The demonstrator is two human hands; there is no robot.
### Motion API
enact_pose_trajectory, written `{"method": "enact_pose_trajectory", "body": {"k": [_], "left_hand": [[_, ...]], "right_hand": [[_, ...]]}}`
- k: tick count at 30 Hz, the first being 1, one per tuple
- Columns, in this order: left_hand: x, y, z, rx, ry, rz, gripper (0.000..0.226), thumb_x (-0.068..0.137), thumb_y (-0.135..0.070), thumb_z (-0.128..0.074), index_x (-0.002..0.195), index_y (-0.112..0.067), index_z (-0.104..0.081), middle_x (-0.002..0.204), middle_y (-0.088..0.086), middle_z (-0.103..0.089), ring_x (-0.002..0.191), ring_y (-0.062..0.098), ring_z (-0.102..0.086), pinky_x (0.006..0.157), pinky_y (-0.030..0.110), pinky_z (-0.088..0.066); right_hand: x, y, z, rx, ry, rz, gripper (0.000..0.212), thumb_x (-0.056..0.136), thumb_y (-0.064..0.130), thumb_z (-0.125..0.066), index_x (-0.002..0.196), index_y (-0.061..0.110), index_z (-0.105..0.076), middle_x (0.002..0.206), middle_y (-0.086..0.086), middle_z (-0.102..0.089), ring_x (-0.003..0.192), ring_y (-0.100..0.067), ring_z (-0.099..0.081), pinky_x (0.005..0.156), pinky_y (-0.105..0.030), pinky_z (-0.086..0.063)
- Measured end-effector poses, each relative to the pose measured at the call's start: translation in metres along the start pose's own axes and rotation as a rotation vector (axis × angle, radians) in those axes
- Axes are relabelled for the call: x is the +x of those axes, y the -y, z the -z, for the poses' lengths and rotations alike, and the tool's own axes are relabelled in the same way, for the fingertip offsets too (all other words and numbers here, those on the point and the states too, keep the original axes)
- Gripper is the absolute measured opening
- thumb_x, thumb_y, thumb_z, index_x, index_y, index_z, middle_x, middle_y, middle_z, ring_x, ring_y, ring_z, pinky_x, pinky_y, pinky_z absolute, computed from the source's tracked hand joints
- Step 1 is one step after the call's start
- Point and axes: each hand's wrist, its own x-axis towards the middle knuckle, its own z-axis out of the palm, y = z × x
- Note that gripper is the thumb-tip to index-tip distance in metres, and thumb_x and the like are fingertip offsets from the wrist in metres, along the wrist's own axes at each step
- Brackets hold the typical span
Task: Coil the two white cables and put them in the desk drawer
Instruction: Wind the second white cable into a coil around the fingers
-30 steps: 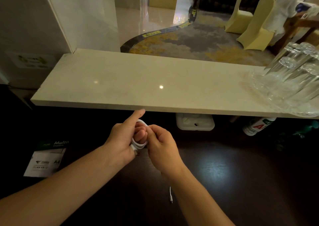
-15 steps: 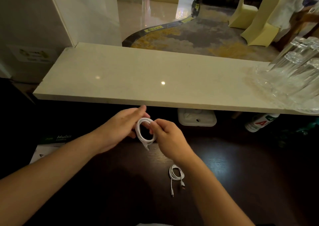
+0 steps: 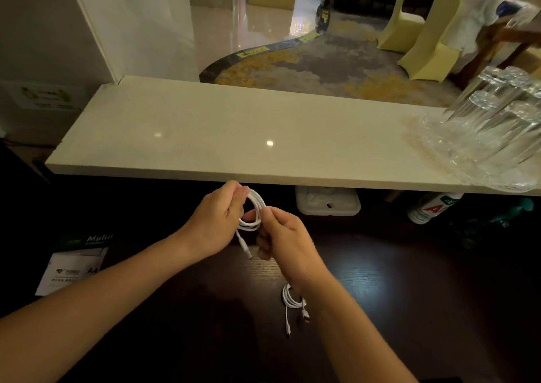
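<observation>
A white cable (image 3: 254,213) is wound into a small loop and held in the air between both hands, above the dark desk (image 3: 395,294). My left hand (image 3: 218,224) grips the loop's left side. My right hand (image 3: 282,236) pinches its right side. One plug end hangs down from the loop. The second white cable (image 3: 292,299) lies coiled on the desk beside my right forearm, with two plug ends trailing toward me. No drawer is in view.
A pale stone counter (image 3: 234,136) overhangs the desk just beyond my hands. Several upturned glasses (image 3: 494,136) stand at its right end. Under it sit a white box (image 3: 328,204) and a bottle (image 3: 430,210). A pack of A4 paper (image 3: 73,265) lies at the left.
The loop came off my left fingers and is now held open between both hands, slightly higher. The view tilted, bringing the second coiled cable into sight on the desk.
</observation>
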Motion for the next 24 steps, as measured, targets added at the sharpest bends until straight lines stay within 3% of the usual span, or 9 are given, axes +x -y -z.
{"method": "enact_pose_trajectory", "body": {"k": [3, 6, 8, 11, 13, 16, 18, 21, 24], "left_hand": [[0.0, -0.001, 0.009, -0.413, 0.153, 0.217, 0.04, 0.105, -0.028, -0.034, 0.07, -0.011, -0.04, 0.045, -0.007, -0.035, 0.033, 0.005, -0.027, 0.035, 0.02, -0.025], [-0.002, -0.004, 0.01, -0.517, 0.201, 0.253, 0.039, 0.106, -0.027, -0.033, 0.071, -0.01, -0.039, 0.043, -0.007, -0.032, 0.033, 0.006, -0.022, 0.035, 0.016, -0.019], [-0.003, -0.003, 0.008, -0.477, 0.174, 0.237, 0.038, 0.105, -0.028, -0.033, 0.071, -0.013, -0.042, 0.043, -0.007, -0.035, 0.032, 0.007, -0.025, 0.035, 0.019, -0.022], [-0.004, 0.0, 0.007, -0.177, 0.065, 0.073, 0.036, 0.104, -0.029, -0.036, 0.072, -0.016, -0.045, 0.047, -0.007, -0.044, 0.037, 0.005, -0.039, 0.042, 0.021, -0.034], [-0.006, 0.0, 0.007, -0.006, -0.017, -0.064, 0.031, 0.103, -0.026, -0.038, 0.075, -0.018, -0.047, 0.057, -0.007, -0.047, 0.048, 0.003, -0.046, 0.05, 0.016, -0.037], [-0.01, -0.002, 0.009, 0.094, -0.052, -0.19, 0.023, 0.102, -0.023, -0.039, 0.082, -0.016, -0.047, 0.062, -0.008, -0.049, 0.058, -0.001, -0.051, 0.053, 0.012, -0.038], [-0.011, -0.005, 0.01, 0.139, -0.035, -0.235, 0.019, 0.102, -0.024, -0.039, 0.085, -0.018, -0.046, 0.063, -0.009, -0.05, 0.06, -0.002, -0.054, 0.054, 0.012, -0.04], [-0.012, -0.01, 0.007, 0.163, -0.02, -0.27, 0.02, 0.102, -0.026, -0.038, 0.085, -0.019, -0.045, 0.063, -0.01, -0.05, 0.058, -0.001, -0.054, 0.051, 0.012, -0.039], [-0.008, -0.013, 0.009, -0.019, 0.105, -0.139, 0.026, 0.103, -0.027, -0.038, 0.081, -0.016, -0.046, 0.056, -0.007, -0.043, 0.043, 0.007, -0.041, 0.043, 0.016, -0.032]], "right_hand": [[-0.001, 0.006, 0.021, 0.282, 0.278, -0.108, 0.025, 0.103, 0.012, -0.038, 0.107, -0.004, -0.058, 0.073, -0.003, -0.043, 0.06, -0.012, -0.039, 0.054, -0.025, -0.033], [0.0, 0.007, 0.026, -0.032, 0.235, 0.046, 0.022, 0.099, 0.007, -0.05, 0.105, 0.0, -0.069, 0.072, 0.002, -0.055, 0.061, -0.005, -0.045, 0.059, -0.02, -0.037], [0.0, 0.007, 0.023, -0.118, 0.115, 0.111, 0.02, 0.094, 0.005, -0.06, 0.107, 0.004, -0.075, 0.064, 0.008, -0.061, 0.054, -0.001, -0.045, 0.056, -0.016, -0.037], [-0.001, 0.01, 0.017, 0.017, 0.081, 0.102, 0.019, 0.091, 0.001, -0.062, 0.106, -0.001, -0.074, 0.068, -0.004, -0.066, 0.057, -0.01, -0.052, 0.056, -0.019, -0.046], [-0.002, 0.012, 0.016, 0.213, 0.132, 0.0, 0.022, 0.091, -0.006, -0.056, 0.106, -0.007, -0.071, 0.09, -0.018, -0.072, 0.077, -0.021, -0.067, 0.074, -0.025, -0.058], [-0.005, 0.02, 0.016, 0.413, 0.235, -0.087, 0.026, 0.091, -0.006, -0.051, 0.112, -0.015, -0.064, 0.11, -0.028, -0.067, 0.104, -0.031, -0.068, 0.095, -0.037, -0.055], [-0.007, 0.02, 0.016, 0.45, 0.222, -0.08, 0.024, 0.091, -0.003, -0.056, 0.11, -0.016, -0.063, 0.107, -0.028, -0.067, 0.1, -0.032, -0.068, 0.093, -0.037, -0.056], [-0.006, 0.017, 0.013, 0.465, 0.143, -0.089, 0.014, 0.088, -0.002, -0.06, 0.1, -0.006, -0.068, 0.092, -0.02, -0.068, 0.084, -0.026, -0.07, 0.077, -0.032, -0.059], [-0.007, 0.017, 0.014, 0.555, 0.143, -0.145, 0.028, 0.083, 0.005, -0.064, 0.111, -0.002, -0.065, 0.087, -0.015, -0.071, 0.079, -0.023, -0.069, 0.07, -0.029, -0.057]]}}
